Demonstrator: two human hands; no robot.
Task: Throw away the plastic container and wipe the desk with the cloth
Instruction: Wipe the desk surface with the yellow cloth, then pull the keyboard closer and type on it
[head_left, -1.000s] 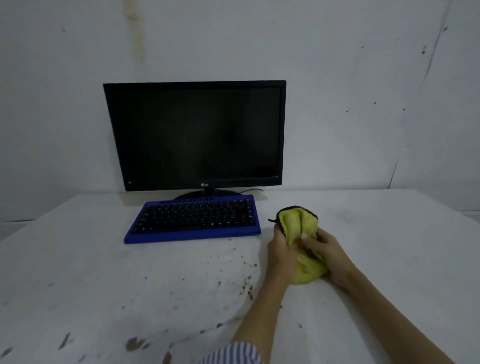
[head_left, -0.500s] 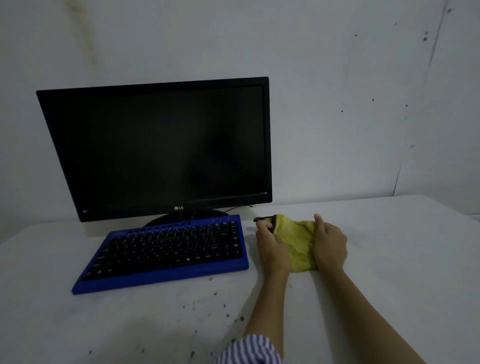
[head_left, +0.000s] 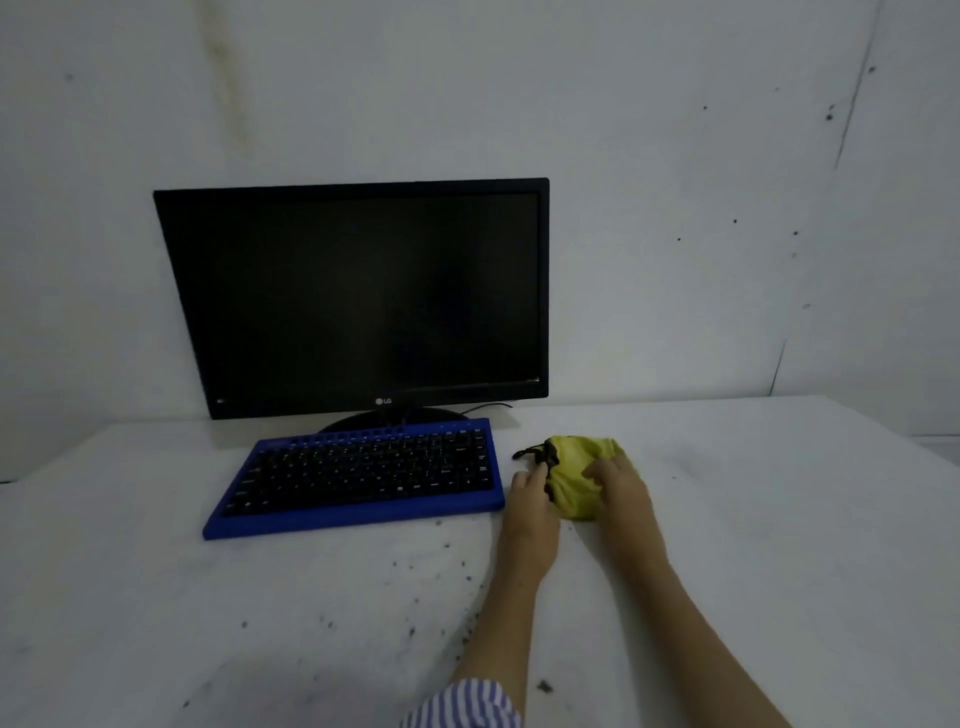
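Observation:
A bunched yellow cloth (head_left: 574, 465) with a dark edge lies on the white desk (head_left: 779, 519), just right of the keyboard. My left hand (head_left: 530, 499) grips its left side at the dark edge. My right hand (head_left: 621, 488) presses on its right side, fingers over the fabric. Dark crumbs and specks (head_left: 447, 566) dot the desk in front of the keyboard and near my left forearm. No plastic container is in view.
A blue keyboard (head_left: 358, 475) with black keys sits left of the cloth. Behind it stands a black monitor (head_left: 358, 296), screen dark, against a stained white wall. The desk's right edge runs off at the far right.
Both hands have carried the cloth from nearer me out toward the back of the desk beside the keyboard. The cloth went from raised and bunched to pressed low on the surface.

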